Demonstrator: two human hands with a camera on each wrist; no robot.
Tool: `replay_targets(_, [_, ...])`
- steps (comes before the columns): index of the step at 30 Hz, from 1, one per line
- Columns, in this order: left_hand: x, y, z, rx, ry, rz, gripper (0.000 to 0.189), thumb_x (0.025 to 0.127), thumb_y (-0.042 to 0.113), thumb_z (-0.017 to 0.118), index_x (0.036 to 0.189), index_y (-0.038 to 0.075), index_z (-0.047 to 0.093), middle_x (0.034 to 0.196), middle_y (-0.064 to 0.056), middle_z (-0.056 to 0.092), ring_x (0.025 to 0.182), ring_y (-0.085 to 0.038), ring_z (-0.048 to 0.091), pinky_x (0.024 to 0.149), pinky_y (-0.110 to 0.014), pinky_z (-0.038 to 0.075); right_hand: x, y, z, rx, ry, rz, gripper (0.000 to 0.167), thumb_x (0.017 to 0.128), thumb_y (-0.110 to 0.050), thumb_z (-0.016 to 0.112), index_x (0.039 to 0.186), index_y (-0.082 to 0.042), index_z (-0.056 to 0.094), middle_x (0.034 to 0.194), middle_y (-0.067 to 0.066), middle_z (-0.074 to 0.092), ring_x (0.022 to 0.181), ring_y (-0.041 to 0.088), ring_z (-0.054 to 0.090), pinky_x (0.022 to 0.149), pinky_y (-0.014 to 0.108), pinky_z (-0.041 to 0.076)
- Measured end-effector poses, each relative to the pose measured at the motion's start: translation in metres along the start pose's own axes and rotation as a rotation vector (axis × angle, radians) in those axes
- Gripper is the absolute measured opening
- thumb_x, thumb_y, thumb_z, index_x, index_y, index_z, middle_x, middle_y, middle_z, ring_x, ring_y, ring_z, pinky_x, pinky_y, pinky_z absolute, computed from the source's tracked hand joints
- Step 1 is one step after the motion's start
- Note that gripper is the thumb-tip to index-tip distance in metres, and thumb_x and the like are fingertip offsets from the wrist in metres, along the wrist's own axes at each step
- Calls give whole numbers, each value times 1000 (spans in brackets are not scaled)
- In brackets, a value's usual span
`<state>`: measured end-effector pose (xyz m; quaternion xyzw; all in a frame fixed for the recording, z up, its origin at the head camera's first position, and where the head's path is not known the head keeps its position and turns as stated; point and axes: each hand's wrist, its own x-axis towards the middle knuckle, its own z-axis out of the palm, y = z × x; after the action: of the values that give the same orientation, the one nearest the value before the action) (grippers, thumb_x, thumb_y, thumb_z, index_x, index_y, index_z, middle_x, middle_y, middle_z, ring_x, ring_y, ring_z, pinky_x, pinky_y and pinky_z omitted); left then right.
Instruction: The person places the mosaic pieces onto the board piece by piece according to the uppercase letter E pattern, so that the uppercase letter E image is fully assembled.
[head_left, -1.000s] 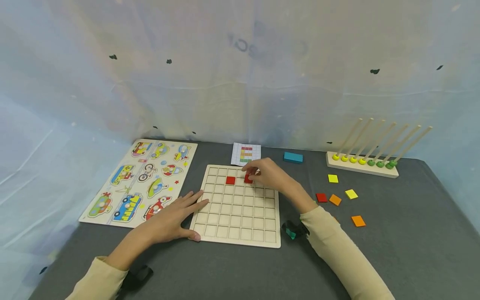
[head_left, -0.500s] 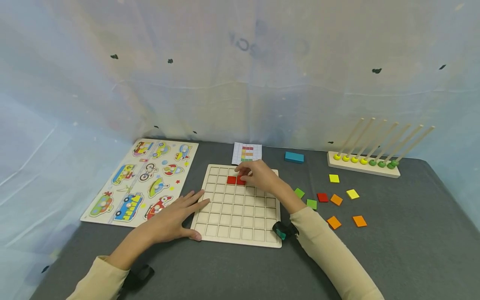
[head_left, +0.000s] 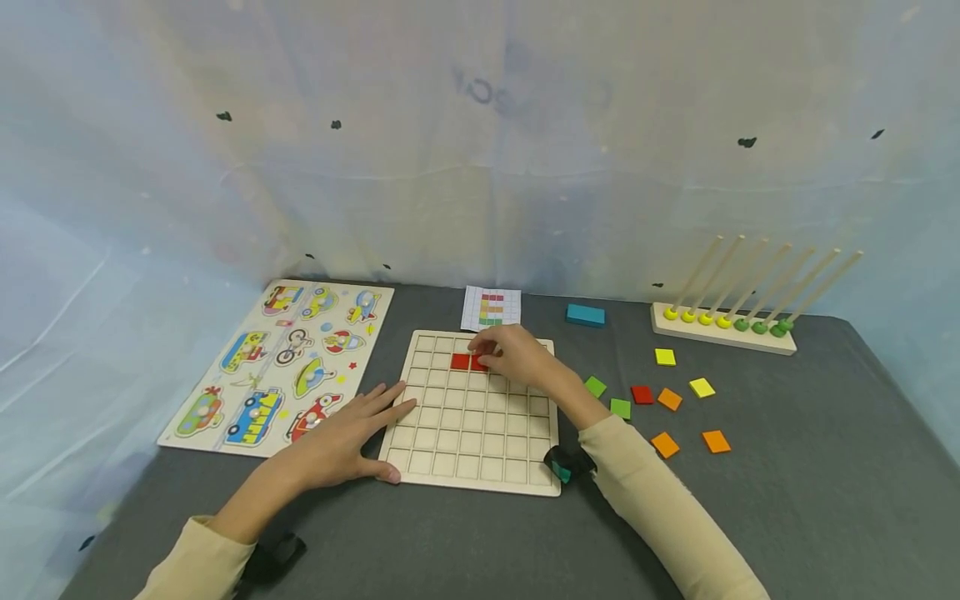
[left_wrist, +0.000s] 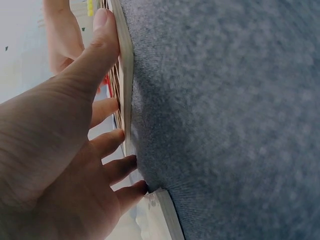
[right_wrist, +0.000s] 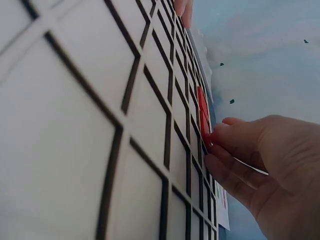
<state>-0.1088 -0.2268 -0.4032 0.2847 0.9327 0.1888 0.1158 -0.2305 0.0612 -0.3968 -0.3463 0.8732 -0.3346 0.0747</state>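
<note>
A wooden grid board [head_left: 463, 442] lies on the dark table. One red square tile [head_left: 460, 362] sits in its second row from the far edge. Directly to the right of it is a second red tile [head_left: 477, 364], partly hidden by my right hand [head_left: 521, 357]. The right thumb and fingers pinch that second tile at the board's surface; in the right wrist view the fingertips meet the red tiles' [right_wrist: 203, 112] near end. My left hand [head_left: 333, 446] rests along the board's left edge, fingers spread on the rim and thumb at the near corner.
A pattern card [head_left: 491, 308] lies behind the board, with a blue block [head_left: 585, 315] to its right. A vehicle puzzle board [head_left: 247, 367] is at the left. Loose green, red [head_left: 642, 395], orange and yellow tiles lie at the right, before a peg rack [head_left: 723, 329].
The right hand has moved left with the red tile, bringing it beside the first one. Green tiles beneath the right forearm have come into view. The left hand stays put.
</note>
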Motion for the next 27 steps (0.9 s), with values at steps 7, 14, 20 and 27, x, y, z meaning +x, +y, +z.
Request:
replay_targets(7, [0, 0, 0, 4, 2, 0, 100, 75, 66, 68, 155, 17, 33, 162, -11, 19, 147, -42, 15, 112, -63, 22, -22, 3, -16, -4, 23, -15, 22, 95, -5, 64, 116, -1, 69, 108, 8, 70, 99, 20, 64, 83, 32, 55])
replay_targets(14, [1, 0, 1, 5, 1, -3, 101, 74, 67, 68, 155, 17, 33, 162, -11, 19, 146, -43, 16, 112, -64, 23, -55, 9, -41, -32, 49, 6, 24, 94, -5, 65, 117, 0, 68, 110, 11, 69, 99, 22, 64, 83, 37, 55])
replay_targets(20, [1, 1, 0, 8, -4, -5, 101, 74, 67, 68, 155, 17, 33, 162, -12, 19, 146, -43, 16, 111, -64, 22, -86, 25, -59, -59, 71, 58, 26, 93, -4, 66, 119, 1, 67, 111, 12, 69, 99, 25, 65, 84, 40, 55])
replay_targets(27, [0, 1, 0, 3, -5, -7, 100, 75, 66, 69, 155, 17, 33, 162, -12, 19, 146, -43, 16, 111, -64, 23, -128, 52, -75, -79, 86, 121, 30, 90, 2, 67, 120, 2, 66, 111, 15, 68, 99, 29, 65, 84, 43, 55])
